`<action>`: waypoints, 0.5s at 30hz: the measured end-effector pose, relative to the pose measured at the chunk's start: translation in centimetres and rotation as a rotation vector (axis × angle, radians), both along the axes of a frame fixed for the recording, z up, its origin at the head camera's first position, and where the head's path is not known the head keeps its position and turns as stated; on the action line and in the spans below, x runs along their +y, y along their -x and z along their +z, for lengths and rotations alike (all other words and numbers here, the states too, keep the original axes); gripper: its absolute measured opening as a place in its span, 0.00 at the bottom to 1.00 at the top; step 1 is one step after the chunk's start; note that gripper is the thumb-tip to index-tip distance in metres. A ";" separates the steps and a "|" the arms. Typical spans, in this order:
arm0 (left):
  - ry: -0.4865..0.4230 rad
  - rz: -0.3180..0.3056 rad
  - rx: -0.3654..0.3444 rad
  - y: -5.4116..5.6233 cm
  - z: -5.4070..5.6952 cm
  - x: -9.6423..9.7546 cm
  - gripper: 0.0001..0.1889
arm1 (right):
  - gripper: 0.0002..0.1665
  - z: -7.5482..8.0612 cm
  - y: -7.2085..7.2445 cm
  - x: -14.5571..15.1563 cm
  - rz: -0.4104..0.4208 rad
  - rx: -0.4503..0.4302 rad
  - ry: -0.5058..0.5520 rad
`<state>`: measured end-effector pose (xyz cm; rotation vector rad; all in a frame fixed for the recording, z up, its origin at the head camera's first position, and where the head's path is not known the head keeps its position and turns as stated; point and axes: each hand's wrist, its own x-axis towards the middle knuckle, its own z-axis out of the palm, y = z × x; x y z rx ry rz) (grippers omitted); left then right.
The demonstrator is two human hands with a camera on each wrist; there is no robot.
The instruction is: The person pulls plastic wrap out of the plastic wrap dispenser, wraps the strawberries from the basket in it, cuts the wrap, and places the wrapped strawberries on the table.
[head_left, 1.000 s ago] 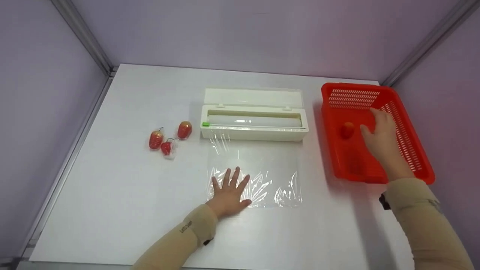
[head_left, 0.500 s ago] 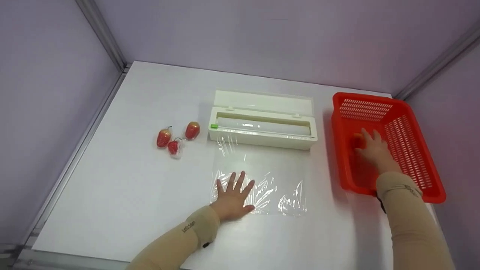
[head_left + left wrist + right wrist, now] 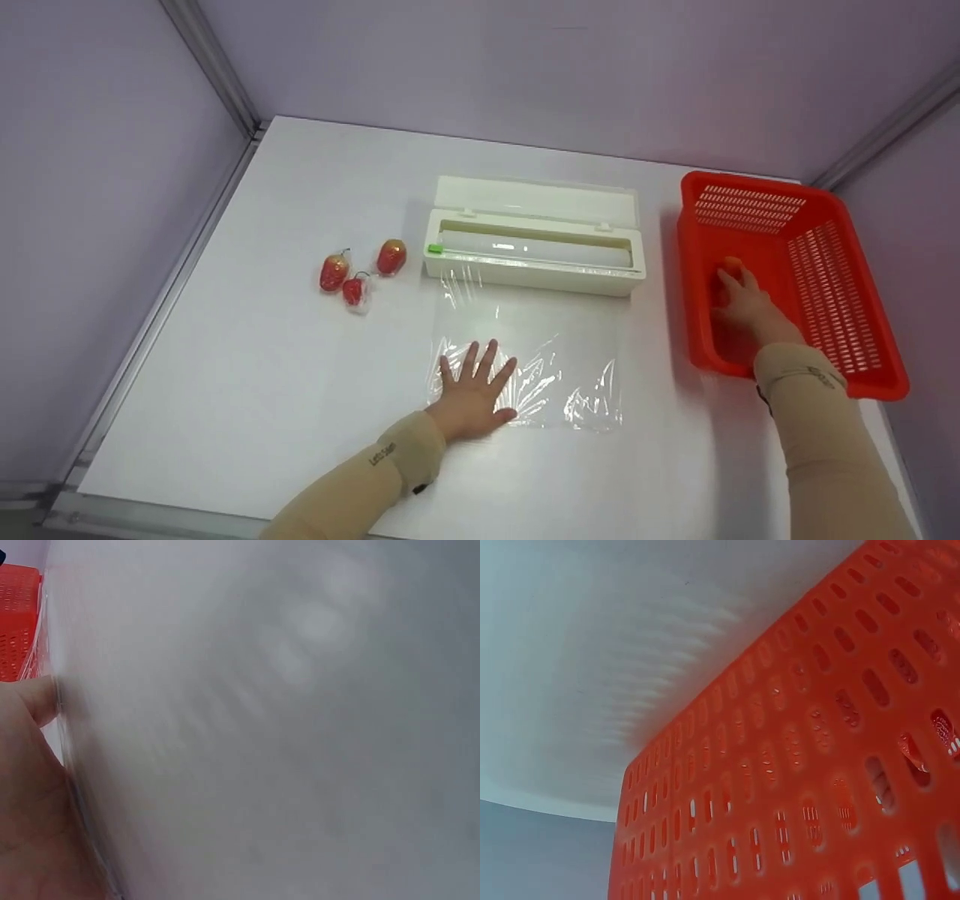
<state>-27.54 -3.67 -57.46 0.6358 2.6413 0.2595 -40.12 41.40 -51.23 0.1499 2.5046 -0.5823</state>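
Note:
My left hand (image 3: pixel 472 401) lies with spread fingers on a sheet of clear cling film (image 3: pixel 555 337), drawn from a white cling film dispenser (image 3: pixel 532 277) whose lid stands open. The left wrist view catches the thumb side of that hand (image 3: pixel 34 795) beside the film's edge. Inside the red basket (image 3: pixel 697 322), the curled fingers and thumb of my right hand (image 3: pixel 754 307) grip a small red-and-yellow fruit (image 3: pixel 733 263), mostly covered by the fingers. In the right wrist view the basket's slotted wall (image 3: pixel 735 780) hides the hand.
Left of the dispenser lie three red fruits in film: one yellow-topped fruit (image 3: pixel 391 258), another with a stem (image 3: pixel 334 274), and a smaller red one (image 3: pixel 354 291). A green slider (image 3: pixel 434 249) sits at the dispenser's left end. Purple panels enclose the white table (image 3: pixel 247 360).
My right hand has lowered into the basket and its fingers have closed round the fruit. The left hand stays on the film. The whole head view has shifted slightly.

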 end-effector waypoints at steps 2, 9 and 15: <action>0.004 -0.001 0.004 0.1 0.0 0.0 0.40 | 0.55 0.1 0.0 -0.1 0.004 0.038 -0.021; -0.003 0.001 -0.005 0.0 0.1 0.1 0.40 | 0.43 -0.2 -0.2 -0.4 0.048 0.237 -0.134; -0.008 0.002 -0.024 0.1 0.3 -0.1 0.40 | 0.44 -0.4 -0.1 -0.4 0.072 0.265 -0.129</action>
